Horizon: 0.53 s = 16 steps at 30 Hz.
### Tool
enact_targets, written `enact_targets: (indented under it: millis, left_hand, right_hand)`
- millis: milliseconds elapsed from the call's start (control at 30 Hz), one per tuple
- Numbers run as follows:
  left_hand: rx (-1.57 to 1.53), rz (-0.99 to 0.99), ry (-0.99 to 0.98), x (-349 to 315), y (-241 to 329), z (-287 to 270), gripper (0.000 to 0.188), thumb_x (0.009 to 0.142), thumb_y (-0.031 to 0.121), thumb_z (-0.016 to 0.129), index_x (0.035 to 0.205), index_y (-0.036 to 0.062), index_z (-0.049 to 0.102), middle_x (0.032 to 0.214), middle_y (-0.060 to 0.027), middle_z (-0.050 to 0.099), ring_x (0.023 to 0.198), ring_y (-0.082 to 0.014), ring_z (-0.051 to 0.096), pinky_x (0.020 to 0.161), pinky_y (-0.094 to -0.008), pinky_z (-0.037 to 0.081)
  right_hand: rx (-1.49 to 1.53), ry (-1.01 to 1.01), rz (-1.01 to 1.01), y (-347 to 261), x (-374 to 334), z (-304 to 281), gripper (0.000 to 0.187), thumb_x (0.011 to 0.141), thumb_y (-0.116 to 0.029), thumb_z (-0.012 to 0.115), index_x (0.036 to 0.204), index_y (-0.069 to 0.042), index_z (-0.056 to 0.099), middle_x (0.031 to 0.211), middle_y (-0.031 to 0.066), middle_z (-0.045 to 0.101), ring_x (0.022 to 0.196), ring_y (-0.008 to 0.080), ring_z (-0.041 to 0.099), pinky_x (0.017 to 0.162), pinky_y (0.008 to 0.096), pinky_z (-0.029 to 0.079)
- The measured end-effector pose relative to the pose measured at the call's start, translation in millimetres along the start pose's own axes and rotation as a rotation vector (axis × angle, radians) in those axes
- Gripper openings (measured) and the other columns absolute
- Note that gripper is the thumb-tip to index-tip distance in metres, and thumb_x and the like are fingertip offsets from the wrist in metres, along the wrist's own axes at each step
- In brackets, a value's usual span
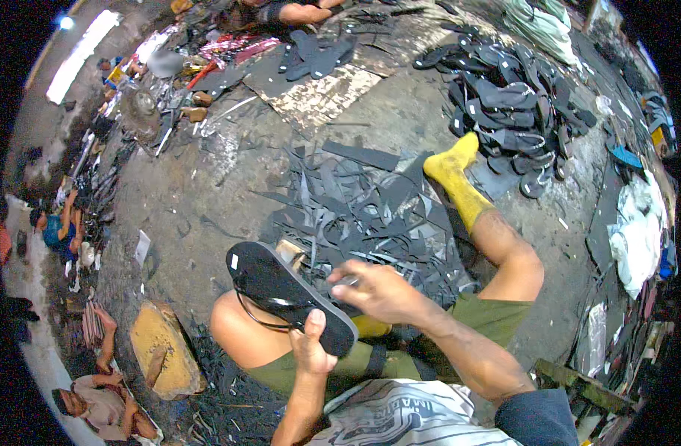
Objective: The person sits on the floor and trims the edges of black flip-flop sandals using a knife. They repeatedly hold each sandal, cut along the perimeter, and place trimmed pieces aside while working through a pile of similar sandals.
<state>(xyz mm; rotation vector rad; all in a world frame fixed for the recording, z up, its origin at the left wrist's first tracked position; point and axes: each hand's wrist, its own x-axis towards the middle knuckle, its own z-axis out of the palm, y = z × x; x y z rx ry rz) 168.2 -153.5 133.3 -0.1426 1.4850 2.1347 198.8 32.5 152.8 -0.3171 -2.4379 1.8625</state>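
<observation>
My left hand (313, 346) grips a black flip-flop (281, 273) near its lower right end, thumb on the top face. The flip-flop is tilted above my bent knee; its thin black strap (263, 312) hangs toward me, and a small white label sits at the far end. Just right of the sole's grey edge is my right hand (374, 290), its fingers curled together and slightly blurred. A small greyish thing shows between those fingers, too unclear to name. Below both hands, thin dark rubber offcuts (340, 201) lie heaped on the floor.
A large pile of black flip-flops (507, 97) lies at the far right, beyond my yellow-socked foot (459, 163). To the left stands a worn yellowish block (162, 349) with a stick-like piece on it. White sacks (637, 230) lie at the right. Other people sit along the left and far sides.
</observation>
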Motion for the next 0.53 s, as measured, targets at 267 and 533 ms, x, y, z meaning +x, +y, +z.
enact_targets:
  millis: [267, 533]
  left_hand:
    - [0.456, -0.093, -0.735, 33.0, 34.4, 18.7, 0.07, 0.094, 0.048, 0.065, 0.145, 0.0067, 0.041, 0.128, -0.018, 0.06, 0.083, -0.028, 0.073, 0.059, -0.0324, 0.059]
    - [0.409, 0.494, -0.162, 80.2, 197.5, -55.9, 0.091, 0.081, 0.06, 0.073, 0.147, 0.007, 0.038, 0.136, -0.0177, 0.055, 0.112, -0.0332, 0.062, 0.101, -0.0555, 0.049]
  right_hand:
    - [0.368, 0.261, 0.565, 16.7, -35.5, -112.6, 0.051, 0.095, -0.055, 0.064, 0.082, -0.007, 0.066, 0.065, 0.0046, 0.062, 0.052, 0.0143, 0.058, 0.048, 0.0329, 0.048]
    - [0.779, 0.873, -0.173, -12.0, -91.9, -206.6, 0.058, 0.097, -0.033, 0.07, 0.142, -0.003, 0.049, 0.112, 0.0111, 0.069, 0.072, 0.0076, 0.058, 0.058, 0.0222, 0.052]
